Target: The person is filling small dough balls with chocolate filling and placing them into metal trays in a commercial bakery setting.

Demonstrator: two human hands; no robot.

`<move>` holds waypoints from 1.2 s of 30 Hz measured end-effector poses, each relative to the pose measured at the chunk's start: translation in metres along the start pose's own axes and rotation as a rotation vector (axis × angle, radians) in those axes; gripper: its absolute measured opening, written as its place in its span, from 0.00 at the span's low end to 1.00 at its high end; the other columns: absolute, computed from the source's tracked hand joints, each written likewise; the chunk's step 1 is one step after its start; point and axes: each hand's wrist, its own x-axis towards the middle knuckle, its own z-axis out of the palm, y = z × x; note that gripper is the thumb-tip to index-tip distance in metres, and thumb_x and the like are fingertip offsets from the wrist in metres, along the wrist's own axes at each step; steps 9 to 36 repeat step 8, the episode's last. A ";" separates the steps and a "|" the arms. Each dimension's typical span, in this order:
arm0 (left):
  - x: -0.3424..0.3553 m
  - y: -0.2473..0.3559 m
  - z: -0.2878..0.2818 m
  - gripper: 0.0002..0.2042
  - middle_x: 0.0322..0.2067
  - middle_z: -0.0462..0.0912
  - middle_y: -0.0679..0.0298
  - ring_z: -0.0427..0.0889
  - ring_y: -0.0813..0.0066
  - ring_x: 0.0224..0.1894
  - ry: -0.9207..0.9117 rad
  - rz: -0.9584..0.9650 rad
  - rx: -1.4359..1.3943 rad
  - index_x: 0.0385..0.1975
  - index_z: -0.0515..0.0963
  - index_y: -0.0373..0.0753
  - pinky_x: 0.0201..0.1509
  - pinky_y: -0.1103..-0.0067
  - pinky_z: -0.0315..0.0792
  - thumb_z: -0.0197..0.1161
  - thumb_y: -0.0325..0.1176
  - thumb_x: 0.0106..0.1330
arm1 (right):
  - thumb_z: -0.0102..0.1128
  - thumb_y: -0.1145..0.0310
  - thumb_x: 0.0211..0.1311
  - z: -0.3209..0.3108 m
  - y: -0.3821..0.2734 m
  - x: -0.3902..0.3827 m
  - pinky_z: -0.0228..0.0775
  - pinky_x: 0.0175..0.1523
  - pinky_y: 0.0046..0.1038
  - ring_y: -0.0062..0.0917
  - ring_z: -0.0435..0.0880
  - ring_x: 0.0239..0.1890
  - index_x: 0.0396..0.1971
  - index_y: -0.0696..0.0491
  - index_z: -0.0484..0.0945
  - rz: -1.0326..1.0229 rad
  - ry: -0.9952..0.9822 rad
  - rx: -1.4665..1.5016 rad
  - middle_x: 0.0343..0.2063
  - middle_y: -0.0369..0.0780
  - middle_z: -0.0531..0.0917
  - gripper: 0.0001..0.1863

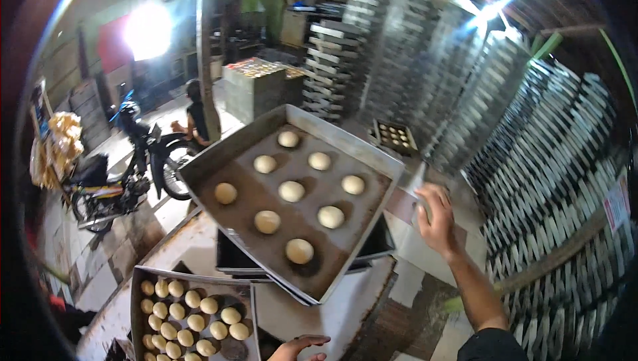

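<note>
A square metal tray with several pale round dough balls spaced across it sits atop a stack of dark trays, turned at an angle to them. Just off its right edge is my right hand, fingers loosely curved and thumb apart; I make out nothing held in it. My left hand shows only in part at the lower edge, fingers stretched out and holding nothing visible. Left of it, a second tray carries many closely set dough balls.
Tall stacks of metal trays line the back, with more slanting stacks along the right. On the floor beyond the table lies a small-looking tray of dough balls. A motorcycle stands left; a person sits by a post.
</note>
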 end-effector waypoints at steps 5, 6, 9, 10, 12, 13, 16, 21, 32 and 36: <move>0.060 -0.008 0.074 0.22 0.59 0.79 0.50 0.77 0.52 0.62 -0.390 0.053 0.259 0.62 0.76 0.36 0.65 0.65 0.71 0.64 0.42 0.74 | 0.57 0.60 0.70 -0.033 0.117 -0.393 0.77 0.54 0.48 0.50 0.86 0.48 0.53 0.57 0.81 0.993 -0.648 -0.244 0.46 0.54 0.86 0.19; 0.070 -0.020 0.092 0.23 0.59 0.79 0.50 0.77 0.52 0.61 -0.465 0.068 0.326 0.63 0.75 0.36 0.66 0.65 0.71 0.64 0.44 0.74 | 0.56 0.60 0.70 -0.030 0.109 -0.473 0.76 0.55 0.51 0.50 0.86 0.48 0.57 0.59 0.80 0.972 -0.986 -0.279 0.45 0.55 0.86 0.22; 0.074 -0.029 0.120 0.25 0.59 0.79 0.51 0.77 0.53 0.62 -0.531 -0.146 0.300 0.64 0.74 0.38 0.66 0.65 0.70 0.63 0.47 0.75 | 0.55 0.56 0.72 -0.040 0.037 -0.507 0.72 0.63 0.48 0.51 0.83 0.56 0.60 0.60 0.79 0.381 -0.398 -0.673 0.52 0.56 0.84 0.26; 0.074 -0.029 0.120 0.25 0.59 0.79 0.51 0.77 0.53 0.62 -0.531 -0.146 0.300 0.64 0.74 0.38 0.66 0.65 0.70 0.63 0.47 0.75 | 0.55 0.56 0.72 -0.040 0.037 -0.507 0.72 0.63 0.48 0.51 0.83 0.56 0.60 0.60 0.79 0.381 -0.398 -0.673 0.52 0.56 0.84 0.26; 0.074 -0.029 0.120 0.25 0.59 0.79 0.51 0.77 0.53 0.62 -0.531 -0.146 0.300 0.64 0.74 0.38 0.66 0.65 0.70 0.63 0.47 0.75 | 0.55 0.56 0.72 -0.040 0.037 -0.507 0.72 0.63 0.48 0.51 0.83 0.56 0.60 0.60 0.79 0.381 -0.398 -0.673 0.52 0.56 0.84 0.26; 0.074 -0.029 0.120 0.25 0.59 0.79 0.51 0.77 0.53 0.62 -0.531 -0.146 0.300 0.64 0.74 0.38 0.66 0.65 0.70 0.63 0.47 0.75 | 0.55 0.56 0.72 -0.040 0.037 -0.507 0.72 0.63 0.48 0.51 0.83 0.56 0.60 0.60 0.79 0.381 -0.398 -0.673 0.52 0.56 0.84 0.26; 0.074 -0.029 0.120 0.25 0.59 0.79 0.51 0.77 0.53 0.62 -0.531 -0.146 0.300 0.64 0.74 0.38 0.66 0.65 0.70 0.63 0.47 0.75 | 0.55 0.56 0.72 -0.040 0.037 -0.507 0.72 0.63 0.48 0.51 0.83 0.56 0.60 0.60 0.79 0.381 -0.398 -0.673 0.52 0.56 0.84 0.26; 0.074 -0.029 0.120 0.25 0.59 0.79 0.51 0.77 0.53 0.62 -0.531 -0.146 0.300 0.64 0.74 0.38 0.66 0.65 0.70 0.63 0.47 0.75 | 0.55 0.56 0.72 -0.040 0.037 -0.507 0.72 0.63 0.48 0.51 0.83 0.56 0.60 0.60 0.79 0.381 -0.398 -0.673 0.52 0.56 0.84 0.26; 0.074 -0.029 0.120 0.25 0.59 0.79 0.51 0.77 0.53 0.62 -0.531 -0.146 0.300 0.64 0.74 0.38 0.66 0.65 0.70 0.63 0.47 0.75 | 0.55 0.56 0.72 -0.040 0.037 -0.507 0.72 0.63 0.48 0.51 0.83 0.56 0.60 0.60 0.79 0.381 -0.398 -0.673 0.52 0.56 0.84 0.26; 0.074 -0.029 0.120 0.25 0.59 0.79 0.51 0.77 0.53 0.62 -0.531 -0.146 0.300 0.64 0.74 0.38 0.66 0.65 0.70 0.63 0.47 0.75 | 0.55 0.56 0.72 -0.040 0.037 -0.507 0.72 0.63 0.48 0.51 0.83 0.56 0.60 0.60 0.79 0.381 -0.398 -0.673 0.52 0.56 0.84 0.26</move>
